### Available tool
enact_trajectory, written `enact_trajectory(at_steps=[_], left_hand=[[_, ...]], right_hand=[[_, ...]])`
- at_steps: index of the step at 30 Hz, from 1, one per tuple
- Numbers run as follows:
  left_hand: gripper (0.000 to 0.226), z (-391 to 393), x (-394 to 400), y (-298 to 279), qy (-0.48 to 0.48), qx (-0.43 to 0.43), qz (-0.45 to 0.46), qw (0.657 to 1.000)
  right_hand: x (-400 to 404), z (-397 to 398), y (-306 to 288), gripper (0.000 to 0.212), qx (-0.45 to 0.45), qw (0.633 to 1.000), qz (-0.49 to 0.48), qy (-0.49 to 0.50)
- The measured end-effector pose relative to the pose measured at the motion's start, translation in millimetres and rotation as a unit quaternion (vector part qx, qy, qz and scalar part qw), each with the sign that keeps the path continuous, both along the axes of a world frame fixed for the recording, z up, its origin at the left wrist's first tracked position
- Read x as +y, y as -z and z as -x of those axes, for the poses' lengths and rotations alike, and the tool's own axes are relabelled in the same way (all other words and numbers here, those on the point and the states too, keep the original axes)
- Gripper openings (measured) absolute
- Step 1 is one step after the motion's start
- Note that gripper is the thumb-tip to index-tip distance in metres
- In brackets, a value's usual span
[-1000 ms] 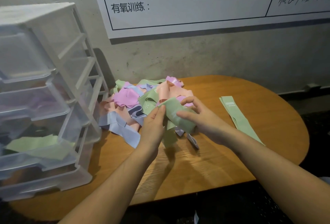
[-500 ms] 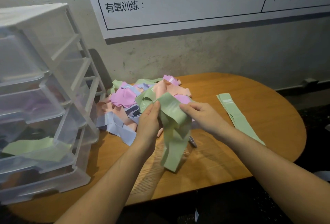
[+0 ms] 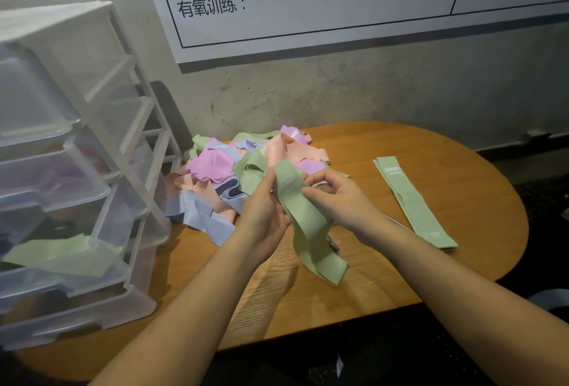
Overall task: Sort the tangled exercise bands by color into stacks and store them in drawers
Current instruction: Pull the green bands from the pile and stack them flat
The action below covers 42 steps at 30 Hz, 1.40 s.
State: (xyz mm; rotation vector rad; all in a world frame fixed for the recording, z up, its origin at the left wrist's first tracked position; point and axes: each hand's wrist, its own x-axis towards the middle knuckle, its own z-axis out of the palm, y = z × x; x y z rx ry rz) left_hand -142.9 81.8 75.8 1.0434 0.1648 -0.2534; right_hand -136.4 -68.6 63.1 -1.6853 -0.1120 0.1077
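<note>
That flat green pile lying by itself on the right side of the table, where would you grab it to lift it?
I'd take the green stack at its near end, where the "30" is printed, coming in from the table edge nearest the person. It lies flat, long and narrow, with that end closest to the right hand. Pinching across the width there would probably keep the layers together.

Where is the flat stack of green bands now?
In the head view, the green stack lies on the table's right part, beside the right hand, apart from the tangled pile.
</note>
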Motion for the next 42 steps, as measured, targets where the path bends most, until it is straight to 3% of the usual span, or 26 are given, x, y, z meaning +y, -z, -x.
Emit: enact_trajectory(at_steps=[7,12,15,17,21,23,25,28,32,34,42], left_hand=[[0.028,-0.9,-3.1,9.3,-0.023,-0.057,-0.037,0.997],[0.026,-0.1,-5.0,4.8,-0.035,-0.064,0.018,0.997],[0.029,-3.5,-7.2,-1.7,-0.034,-0.054,0.065,0.996],[0.034,-6.2,-7.9,-7.1,-0.035,-0.052,0.077,0.995],[0.05,-13.9,-5.9,-12.8,-0.03,-0.035,0.101,0.994],[0.049,-15.7,-4.4,-13.1,-0.019,-0.036,0.115,0.993],[0.04,-15.6,-2.1,-11.6,0.013,-0.053,0.107,0.993],[0.047,-13.9,-0.7,-15.4,0.054,-0.057,0.039,0.996],[0.047,-20.6,-5.2,-19.8,0.021,-0.038,-0.023,0.999],[0.041,-23.9,-7.4,-21.2,-0.004,-0.049,-0.006,0.999],[0.043,-50.9,-10.7,-33.9,-0.053,-0.011,0.119,0.991]], right_hand=[[4.6,1.5,5.5,0.014,-0.022,0.998,0.05,0.04],[2.1,4.9,8.7,0.022,-0.051,0.997,0.054,0.037],[-1.5,4.2,10.7,0.026,-0.077,0.994,0.066,0.033],[-5.6,4.1,11.5,0.013,-0.078,0.992,0.097,0.002],[-11.3,7.0,15.0,0.04,-0.088,0.983,0.159,-0.035],[-11.2,7.8,15.9,0.041,-0.092,0.983,0.157,-0.031],[-8.1,8.2,16.2,0.043,-0.092,0.983,0.16,-0.024],[-5.4,8.4,17.4,0.043,-0.093,0.981,0.168,-0.02],[-6.4,9.7,14.0,0.031,-0.069,0.982,0.173,-0.041],[-9.2,9.8,11.7,0.025,-0.046,0.987,0.149,-0.047],[-34.6,7.4,16.4,0.045,0.031,0.989,0.102,-0.1]])
